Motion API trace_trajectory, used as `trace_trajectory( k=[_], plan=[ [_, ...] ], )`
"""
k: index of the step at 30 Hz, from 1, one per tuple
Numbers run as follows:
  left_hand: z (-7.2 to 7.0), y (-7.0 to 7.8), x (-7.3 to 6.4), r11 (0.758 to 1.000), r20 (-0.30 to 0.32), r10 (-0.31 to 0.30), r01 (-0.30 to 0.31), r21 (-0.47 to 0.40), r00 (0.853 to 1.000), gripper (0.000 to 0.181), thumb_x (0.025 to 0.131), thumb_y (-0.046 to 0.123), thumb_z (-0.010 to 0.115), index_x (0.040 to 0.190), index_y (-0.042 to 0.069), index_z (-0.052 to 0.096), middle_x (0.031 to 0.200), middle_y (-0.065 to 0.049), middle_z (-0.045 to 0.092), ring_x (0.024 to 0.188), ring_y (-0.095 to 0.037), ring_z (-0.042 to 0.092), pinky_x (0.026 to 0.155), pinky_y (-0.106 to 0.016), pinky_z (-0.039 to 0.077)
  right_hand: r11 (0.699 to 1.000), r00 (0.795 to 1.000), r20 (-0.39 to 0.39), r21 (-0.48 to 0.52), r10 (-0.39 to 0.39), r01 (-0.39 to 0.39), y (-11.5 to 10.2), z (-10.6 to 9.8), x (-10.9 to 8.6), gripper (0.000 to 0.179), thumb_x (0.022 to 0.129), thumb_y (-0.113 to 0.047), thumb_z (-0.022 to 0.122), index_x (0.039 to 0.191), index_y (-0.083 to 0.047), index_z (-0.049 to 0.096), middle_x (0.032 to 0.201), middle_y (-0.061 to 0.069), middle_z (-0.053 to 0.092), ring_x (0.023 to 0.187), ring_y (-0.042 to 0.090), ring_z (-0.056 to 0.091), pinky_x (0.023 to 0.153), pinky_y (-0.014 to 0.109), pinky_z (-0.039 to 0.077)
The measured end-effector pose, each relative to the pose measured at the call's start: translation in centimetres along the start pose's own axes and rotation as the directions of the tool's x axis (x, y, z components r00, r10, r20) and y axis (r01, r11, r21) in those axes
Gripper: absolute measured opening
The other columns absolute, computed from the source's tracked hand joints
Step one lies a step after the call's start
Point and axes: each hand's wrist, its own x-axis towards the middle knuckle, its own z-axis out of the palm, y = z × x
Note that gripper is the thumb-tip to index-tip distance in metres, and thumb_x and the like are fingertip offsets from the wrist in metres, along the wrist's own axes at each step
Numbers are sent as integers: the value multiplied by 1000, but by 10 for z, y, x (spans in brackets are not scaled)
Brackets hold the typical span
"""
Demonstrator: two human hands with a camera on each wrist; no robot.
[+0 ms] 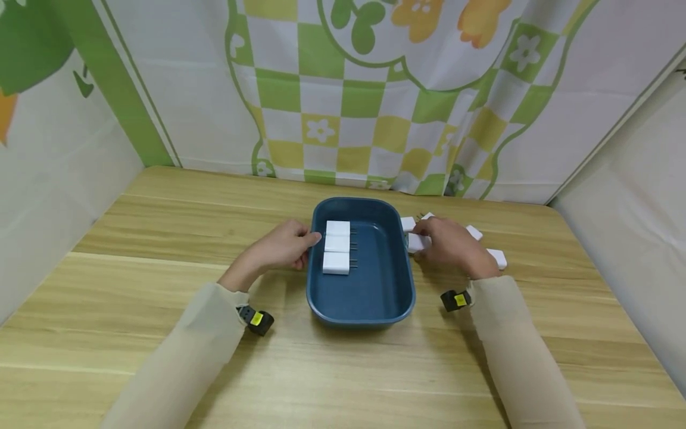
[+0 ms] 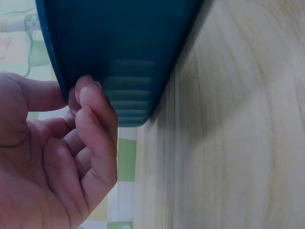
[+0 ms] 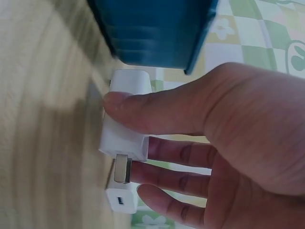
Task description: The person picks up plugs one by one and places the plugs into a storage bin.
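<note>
sleeves [image 1: 177,357]: beige, long | wrist cameras [image 1: 264,326]: black | tags [image 1: 257,319]: yellow

The head view looked forward and down from above the left hand [image 1: 281,244] and right hand [image 1: 452,243]; close wrist views faced the blue tray [image 1: 379,292] between, sharing it.

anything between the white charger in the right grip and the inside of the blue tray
Only the right wall of the blue tray stands between: the white charger is outside it, so probably needs lifting over. Nothing else visible is in the way.
</note>
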Motion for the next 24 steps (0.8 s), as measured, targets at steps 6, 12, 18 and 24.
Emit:
trace_trajectory(
  k=[6,12,18,24],
  plan=[
    [0,0,0,1000,-9,-11,11,7,1000,39,109,17,45,79,-1,61,58,-5,55,49,-13,52,53,-26,46,1000,999,-34,11,5,-5,-4,-13,-6,29,86,-11,79,113,-3,71,108,14,69,94,30,63,83,48,50],
    [-1,-2,0,1000,-6,6,-6,9,1000,38,108,16,46,76,1,60,59,-6,55,49,-13,51,53,-27,46,1000,999,-41,19,7,-6,-11,-26,-12,37,89,-13,78,122,0,68,110,18,69,91,30,63,79,48,50],
    [0,-3,1,1000,-5,10,-10,11,1000,38,108,17,46,76,1,60,60,-6,55,49,-13,51,52,-26,45,1000,996,-91,-10,-17,16,-20,-38,-21,42,89,-16,79,124,2,66,111,19,69,94,34,64,81,50,50],
    [0,-2,1,1000,-4,4,-4,20,1000,38,109,17,46,78,0,61,61,-5,56,49,-13,51,53,-26,45,998,986,-152,-28,-64,61,-29,-47,-30,38,88,-15,79,121,0,67,108,14,69,94,33,65,81,49,50]
  ],
)
